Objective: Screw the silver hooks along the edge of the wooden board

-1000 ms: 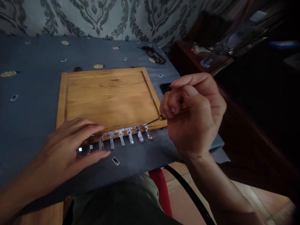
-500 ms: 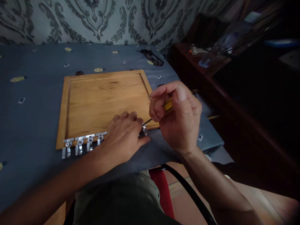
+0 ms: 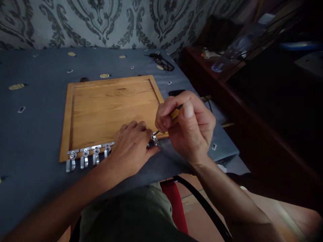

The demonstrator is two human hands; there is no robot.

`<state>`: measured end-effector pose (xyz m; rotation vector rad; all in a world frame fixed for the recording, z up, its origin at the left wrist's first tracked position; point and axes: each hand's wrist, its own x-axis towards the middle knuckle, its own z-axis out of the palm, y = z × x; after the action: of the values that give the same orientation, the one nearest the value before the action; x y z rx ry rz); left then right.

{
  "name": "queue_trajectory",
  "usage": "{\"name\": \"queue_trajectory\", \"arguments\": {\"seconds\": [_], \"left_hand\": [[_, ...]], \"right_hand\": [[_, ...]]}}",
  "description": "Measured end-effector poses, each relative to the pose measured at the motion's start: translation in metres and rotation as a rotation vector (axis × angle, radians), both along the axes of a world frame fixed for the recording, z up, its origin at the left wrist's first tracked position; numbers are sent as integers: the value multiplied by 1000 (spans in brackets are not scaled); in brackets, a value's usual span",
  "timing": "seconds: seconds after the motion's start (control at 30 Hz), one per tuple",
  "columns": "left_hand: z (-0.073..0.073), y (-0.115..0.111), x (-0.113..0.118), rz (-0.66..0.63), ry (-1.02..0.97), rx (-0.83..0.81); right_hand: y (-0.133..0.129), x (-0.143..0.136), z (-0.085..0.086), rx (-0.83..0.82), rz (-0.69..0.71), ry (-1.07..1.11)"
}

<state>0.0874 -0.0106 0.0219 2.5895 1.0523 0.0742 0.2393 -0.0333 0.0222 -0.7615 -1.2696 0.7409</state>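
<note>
A wooden panel (image 3: 116, 107) with a raised frame lies flat on the blue cloth. Along its near edge runs a metal hook rail (image 3: 85, 150) with several silver hooks, some of it hidden by my left hand (image 3: 132, 146). That hand presses over the rail's right part, its thumb and fingers closed around the end hook (image 3: 155, 140). My right hand (image 3: 188, 122) grips a screwdriver (image 3: 174, 113) by its yellow and black handle. The thin shaft slants down left, its tip at the screw on the end hook.
Dark glasses (image 3: 164, 63) lie on the cloth at the back, and a black object (image 3: 176, 92) rests beyond my right hand. To the right stands a dark wooden desk (image 3: 242, 104) with a plastic bottle (image 3: 222, 62). A red chair seat (image 3: 174, 205) shows below.
My right hand has tilted slightly, and the screwdriver handle has shifted a little left and down. The end hook shows more clearly. My left hand keeps its place on the rail.
</note>
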Motion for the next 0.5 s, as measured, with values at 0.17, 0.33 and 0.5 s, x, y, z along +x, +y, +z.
{"name": "queue_trajectory", "arguments": {"seconds": [0.17, 0.33, 0.5], "left_hand": [[2, 0, 0, 1, 17, -18], [2, 0, 0, -12, 18, -12], [2, -2, 1, -25, 40, 14]], "right_hand": [[-1, -3, 4, -49, -19, -11], [1, -5, 2, 3, 6, -8], [4, -3, -3, 17, -43, -31]]}}
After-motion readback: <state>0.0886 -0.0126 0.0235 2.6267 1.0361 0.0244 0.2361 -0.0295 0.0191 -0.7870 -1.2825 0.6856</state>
